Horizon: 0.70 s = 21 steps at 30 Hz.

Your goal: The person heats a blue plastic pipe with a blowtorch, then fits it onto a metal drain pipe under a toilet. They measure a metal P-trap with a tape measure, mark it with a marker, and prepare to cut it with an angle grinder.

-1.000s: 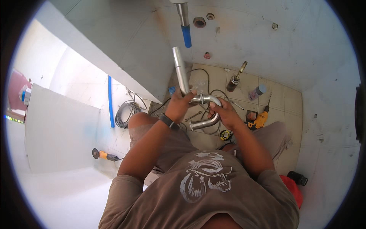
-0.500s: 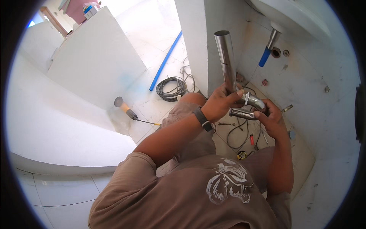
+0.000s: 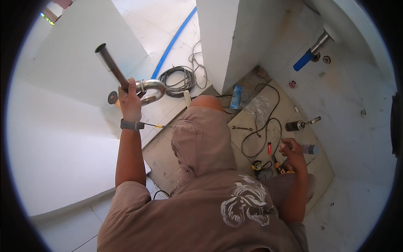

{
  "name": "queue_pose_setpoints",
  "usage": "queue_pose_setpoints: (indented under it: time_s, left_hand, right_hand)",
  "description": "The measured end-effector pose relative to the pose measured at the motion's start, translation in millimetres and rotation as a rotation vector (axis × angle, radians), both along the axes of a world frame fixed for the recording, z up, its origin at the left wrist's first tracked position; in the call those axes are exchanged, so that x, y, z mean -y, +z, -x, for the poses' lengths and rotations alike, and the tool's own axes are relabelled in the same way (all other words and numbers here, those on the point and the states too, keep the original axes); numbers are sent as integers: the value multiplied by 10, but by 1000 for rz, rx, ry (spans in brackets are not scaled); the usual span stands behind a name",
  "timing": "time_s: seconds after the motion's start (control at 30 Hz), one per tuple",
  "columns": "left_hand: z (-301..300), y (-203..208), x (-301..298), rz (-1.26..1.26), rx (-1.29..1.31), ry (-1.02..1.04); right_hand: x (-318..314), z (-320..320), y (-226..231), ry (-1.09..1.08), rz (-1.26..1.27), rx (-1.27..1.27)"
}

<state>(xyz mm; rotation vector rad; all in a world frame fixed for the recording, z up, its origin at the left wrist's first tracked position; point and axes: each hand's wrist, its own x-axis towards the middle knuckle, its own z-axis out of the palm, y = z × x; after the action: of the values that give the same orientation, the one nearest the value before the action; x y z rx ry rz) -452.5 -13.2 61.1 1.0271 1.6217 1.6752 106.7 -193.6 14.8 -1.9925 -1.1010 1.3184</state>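
My left hand point(image 3: 131, 105), with a dark band on its wrist, is wrapped round a chrome drain trap point(image 3: 158, 87) out to the left. The trap's straight pipe point(image 3: 110, 63) points up and left, and its U-shaped bend curves out to the right of the fist. At the lower right, my right hand point(image 3: 294, 156) hangs above the floor with fingers loosely bent and nothing visible in them. A grey-topped can point(image 3: 310, 149) is beside it, and a small red object point(image 3: 269, 148) lies to its left.
Under the white basin, a chrome tailpiece point(image 3: 322, 43) ends in a blue sleeve point(image 3: 303, 61). A tape measure point(image 3: 257, 165), a wrench point(image 3: 242, 128) and a dark canister point(image 3: 294, 126) are on the tiles. Coiled cable point(image 3: 175, 84) and a blue pipe point(image 3: 173, 42) lie farther off, near a grinder's disc point(image 3: 112, 97).
My left hand has carried the trap far to the left. My right hand has let go of the bend and dropped lower. The view has shifted, showing more floor.
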Motion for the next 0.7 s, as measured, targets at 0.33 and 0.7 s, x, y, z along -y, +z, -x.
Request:
queue_pose_setpoints:
  time_s: [0.33, 0.7]
  left_hand:
    - [309, -1975, 510, 683, -688, -158]
    - [345, -1688, 294, 799, -634, -115]
  right_hand:
    - [-166, -17, -527, 172, 181, 164]
    - [-1419, 81, -999, 533, 233, 220]
